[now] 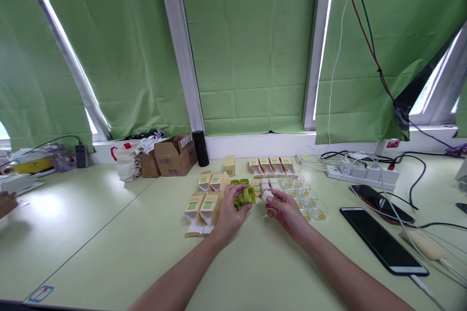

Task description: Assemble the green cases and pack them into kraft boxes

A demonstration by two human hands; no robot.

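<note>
The largest thing is the pale counter (109, 252), which fills most of the lower half of the frame. Left of centre stand kraft-paper boxes (208, 205) with green squares; right of centre lie clear plastic cups (318, 212) with yellow spots, placed closely. Between these groups, the left hand (231, 211) has its grip closed around a small green container (249, 195), and the right hand (288, 211) pinches a white piece (267, 195) with the fingertips, just beside the container. I would judge it best to hold both lightly but steadily, and to keep the right hand from knocking the cups, or from brushing the tiny yellow pieces (254, 187) behind.
</note>
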